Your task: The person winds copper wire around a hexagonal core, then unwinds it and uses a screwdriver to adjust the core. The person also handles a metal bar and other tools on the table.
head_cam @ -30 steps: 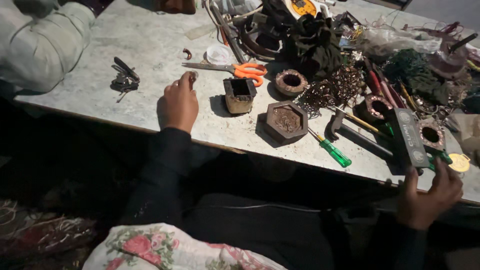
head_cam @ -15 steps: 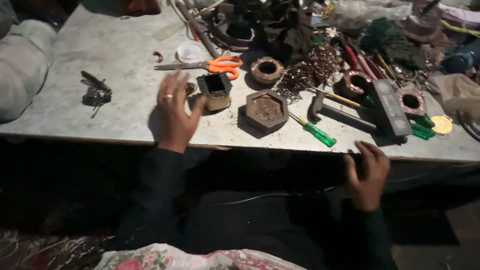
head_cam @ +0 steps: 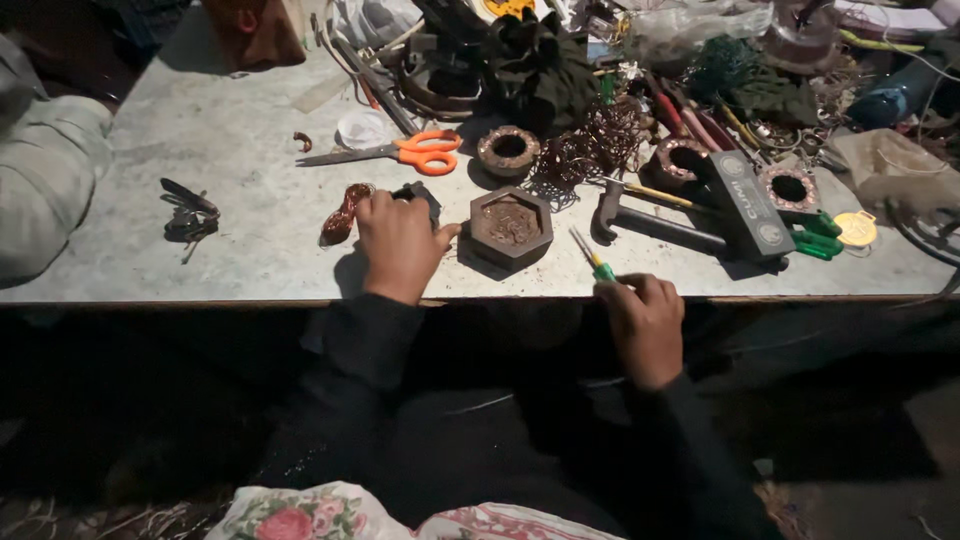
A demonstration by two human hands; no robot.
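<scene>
My left hand lies on the grey table, closed over a small dark square pot that is mostly hidden under the fingers. A brown oblong piece lies just left of that hand. My right hand is at the table's front edge, fingers wrapped round the green handle of a screwdriver whose shaft points up and left. A brown hexagonal pot stands between the two hands, untouched.
Orange-handled scissors, a round brown pot, a hammer, a dark rectangular box, tangled wire and more pots crowd the back right. A bunch of keys lies left. Another person's pale sleeve rests at the left edge.
My left hand has shifted right onto the small square pot. My right hand has come up from below the table edge and closed on the green screwdriver.
</scene>
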